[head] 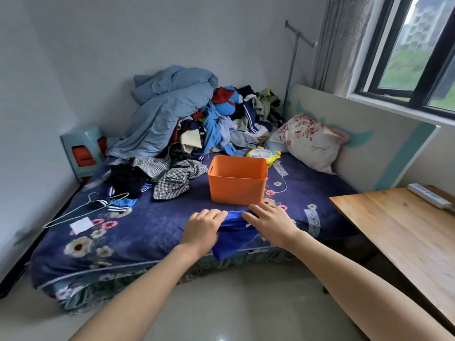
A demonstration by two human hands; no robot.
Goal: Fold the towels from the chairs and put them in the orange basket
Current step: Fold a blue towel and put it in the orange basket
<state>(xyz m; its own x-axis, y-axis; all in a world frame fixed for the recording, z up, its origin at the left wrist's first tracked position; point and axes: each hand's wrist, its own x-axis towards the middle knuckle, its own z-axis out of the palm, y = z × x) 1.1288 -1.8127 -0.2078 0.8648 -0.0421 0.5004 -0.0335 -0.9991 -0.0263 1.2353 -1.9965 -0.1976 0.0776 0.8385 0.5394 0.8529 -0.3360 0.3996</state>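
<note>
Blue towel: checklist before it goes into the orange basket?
1. Blue cloth towel fully folded: not ok, one end hangs off the navy floral bed.
2. Left hand grip on towel: ok, fingers curl over its far edge.
3. Right hand grip: not ok, lies flat on the towel.
4. Orange plastic basket upright, mouth open: ok.
5. Basket floor free: cannot tell, hidden by its wall.
6. Path to basket: ok, nothing between.

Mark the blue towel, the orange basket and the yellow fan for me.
blue towel (234, 239): head view, on its lower hanging part.
orange basket (236, 190): head view, middle of its front wall.
yellow fan (262, 153): head view, on its white grille.
</note>
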